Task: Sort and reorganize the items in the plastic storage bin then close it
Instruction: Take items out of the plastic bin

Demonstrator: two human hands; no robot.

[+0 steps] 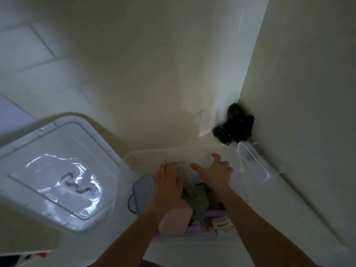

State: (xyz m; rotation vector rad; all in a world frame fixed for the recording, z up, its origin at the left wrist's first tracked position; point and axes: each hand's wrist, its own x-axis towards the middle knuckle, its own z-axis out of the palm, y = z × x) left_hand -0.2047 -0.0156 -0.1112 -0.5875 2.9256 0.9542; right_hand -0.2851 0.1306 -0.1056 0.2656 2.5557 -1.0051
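A clear plastic storage bin (134, 157) is seen at six o'clock in the head view, its far rim running from about nine o'clock of the hands toward one o'clock, with both forearms reaching into it. The left hand (168, 182) is laid palm-down over a crumpled clear wrapping (182, 168) at the bin's far end; its fingers are bent over the wrapping, though whether it is actually gripped cannot be told. The right hand (213, 170) is spread wide, fingers straight and apart, with nothing held. Inside the bin, a pink block (176, 220) is seen at six o'clock of the left hand, an olive cloth (196, 197) between the forearms, and a grey-blue flat case (143, 191) at nine o'clock of the left wrist. The bin's white lid (57, 170) is seen off the bin at nine o'clock. A black object (237, 128) sits in the wall corner at one o'clock, with a small clear container (256, 162) just below it. No writing can be read anywhere.
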